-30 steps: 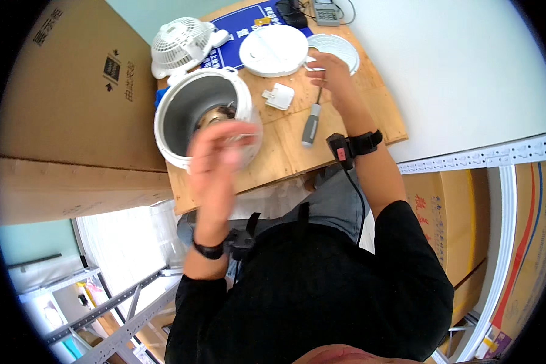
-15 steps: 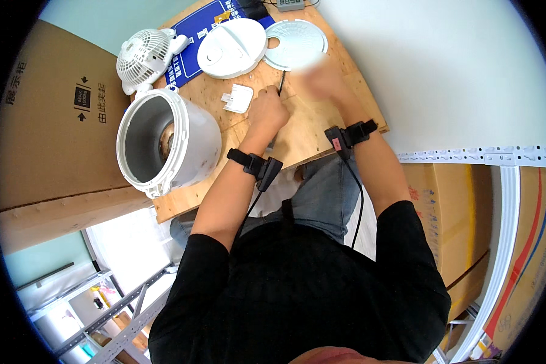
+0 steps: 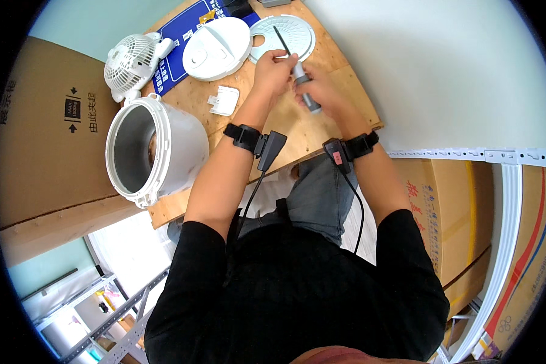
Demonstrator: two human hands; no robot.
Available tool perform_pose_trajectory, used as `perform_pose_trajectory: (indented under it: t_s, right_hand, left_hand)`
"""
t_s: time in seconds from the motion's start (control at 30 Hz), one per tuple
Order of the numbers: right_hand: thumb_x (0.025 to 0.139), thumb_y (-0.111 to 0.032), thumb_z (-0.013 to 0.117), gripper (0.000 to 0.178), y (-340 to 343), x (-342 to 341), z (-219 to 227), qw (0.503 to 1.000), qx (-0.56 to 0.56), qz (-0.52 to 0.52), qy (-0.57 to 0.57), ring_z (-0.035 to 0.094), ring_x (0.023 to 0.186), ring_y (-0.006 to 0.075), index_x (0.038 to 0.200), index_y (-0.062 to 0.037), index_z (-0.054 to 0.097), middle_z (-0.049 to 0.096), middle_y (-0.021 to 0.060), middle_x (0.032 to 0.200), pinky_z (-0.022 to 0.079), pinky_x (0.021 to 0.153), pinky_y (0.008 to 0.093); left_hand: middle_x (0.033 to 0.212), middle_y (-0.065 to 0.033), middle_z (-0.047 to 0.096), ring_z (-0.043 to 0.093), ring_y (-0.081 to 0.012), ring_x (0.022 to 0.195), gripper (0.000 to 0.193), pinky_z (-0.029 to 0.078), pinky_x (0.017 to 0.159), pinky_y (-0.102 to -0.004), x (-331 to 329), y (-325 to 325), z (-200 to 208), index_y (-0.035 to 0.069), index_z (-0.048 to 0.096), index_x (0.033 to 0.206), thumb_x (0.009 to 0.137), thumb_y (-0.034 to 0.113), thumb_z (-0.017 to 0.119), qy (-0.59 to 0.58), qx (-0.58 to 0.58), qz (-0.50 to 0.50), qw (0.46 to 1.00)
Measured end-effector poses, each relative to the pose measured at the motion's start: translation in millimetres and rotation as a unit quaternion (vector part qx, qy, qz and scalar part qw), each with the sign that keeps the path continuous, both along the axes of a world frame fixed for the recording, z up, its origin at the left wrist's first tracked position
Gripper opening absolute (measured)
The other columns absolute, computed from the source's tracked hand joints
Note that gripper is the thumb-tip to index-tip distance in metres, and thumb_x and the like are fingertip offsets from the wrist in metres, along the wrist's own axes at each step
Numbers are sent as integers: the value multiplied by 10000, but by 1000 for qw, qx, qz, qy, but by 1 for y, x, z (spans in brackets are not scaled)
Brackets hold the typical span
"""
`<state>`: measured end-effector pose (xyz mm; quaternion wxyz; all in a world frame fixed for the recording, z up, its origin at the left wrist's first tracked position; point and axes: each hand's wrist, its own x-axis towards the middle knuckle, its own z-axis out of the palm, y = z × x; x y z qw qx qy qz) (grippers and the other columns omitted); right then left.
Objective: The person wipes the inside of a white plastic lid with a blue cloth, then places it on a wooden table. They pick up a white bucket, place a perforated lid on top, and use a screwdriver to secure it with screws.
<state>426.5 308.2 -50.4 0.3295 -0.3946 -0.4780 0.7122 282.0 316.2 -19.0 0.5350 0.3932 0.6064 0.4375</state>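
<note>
A screwdriver (image 3: 306, 88) with a grey handle and dark shaft is held at a slant above the table, its tip pointing away from me over a round white perforated plate (image 3: 295, 30). My left hand (image 3: 273, 74) pinches it where the shaft meets the handle. Lower on the handle, the fingers of my right hand (image 3: 323, 92) are curled against it, slightly blurred. Left of my left hand, a small white plastic piece (image 3: 225, 101) lies on the wood. A round white lid (image 3: 218, 48) lies beyond it, beside the perforated plate.
A white rice-cooker-like body (image 3: 185, 142) lies on its side at the table's left, its open end facing left. Behind it sits a white slotted plastic housing (image 3: 129, 62). A blue printed sheet (image 3: 171, 57) lies under the lid. Cardboard boxes (image 3: 57, 133) stand left and right of the wooden table (image 3: 346, 79).
The screwdriver has come up and turned in my left hand, showing its handle. My right hand has moved down from near the perforated plate to the handle. The view has shifted slightly.
</note>
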Motion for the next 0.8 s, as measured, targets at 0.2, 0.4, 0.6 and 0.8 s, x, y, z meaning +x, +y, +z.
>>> perform_pose_trajectory:
  t_s: [0.2, 0.4, 0.6, 0.8]
  right_hand:
    - [771, -119, 711, 368, 82, 4, -14, 939, 65, -163, -297, 579, 507, 167, 1101, 0, 600, 618, 80, 686, 451, 461, 315]
    - [727, -175, 661, 310, 146, 6, -30, 838, 278, -157, -442, 674, 568, 296, 923, 64, 679, 687, 194, 726, 553, 568, 374]
    - [758, -149, 609, 277, 176, -8, -15, 871, 122, -101, -465, 668, 566, 299, 891, 87, 667, 659, 154, 628, 562, 569, 401]
    - [764, -105, 587, 190, 171, -10, 4, 875, 61, -132, -462, 637, 544, 265, 795, 70, 653, 656, 154, 671, 528, 524, 418]
  left_hand:
    - [836, -75, 552, 522, -149, 643, 437, 442, 540, -287, -17, 24, -36, -38, 474, 1230, 907, 216, 622, 35, -21, 86, 995]
    - [763, -53, 511, 499, -150, 608, 246, 411, 504, -288, -27, 26, -22, 23, 513, 1033, 909, 218, 597, -60, -155, 77, 983]
    - [811, -73, 552, 544, -151, 654, 248, 449, 538, -287, -41, 24, -25, 6, 520, 1012, 907, 217, 596, -97, -159, 101, 977]
    - [813, -75, 562, 560, -153, 663, 244, 462, 557, -274, -47, 24, -30, 10, 518, 993, 898, 216, 606, -108, -155, 113, 976]
